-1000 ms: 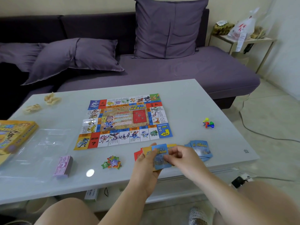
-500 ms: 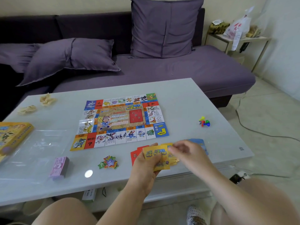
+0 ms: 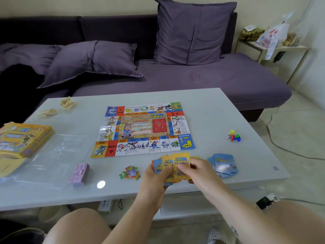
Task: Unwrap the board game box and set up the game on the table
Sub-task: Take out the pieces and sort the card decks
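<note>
The colourful game board (image 3: 144,129) lies unfolded in the middle of the white table (image 3: 219,110). Just in front of it my left hand (image 3: 156,176) holds a fanned stack of yellow, orange and blue cards (image 3: 168,164). My right hand (image 3: 197,171) pinches the front yellow card (image 3: 181,161) of that fan. A pile of blue cards (image 3: 223,164) lies on the table to the right of my hands. The yellow game box (image 3: 22,140) sits at the left edge on clear plastic wrap (image 3: 58,155).
A pink stack of play money (image 3: 80,173) and star-shaped tokens (image 3: 130,173) lie near the front edge. Coloured pawns with a die (image 3: 233,136) stand at the right. Two crumpled paper scraps (image 3: 67,103) lie at the back left. A purple sofa (image 3: 193,80) stands behind.
A blue card that fronted the fan a second ago is gone from it, and yellow cards now lead. My right hand went right toward the blue pile and is back on the fan.
</note>
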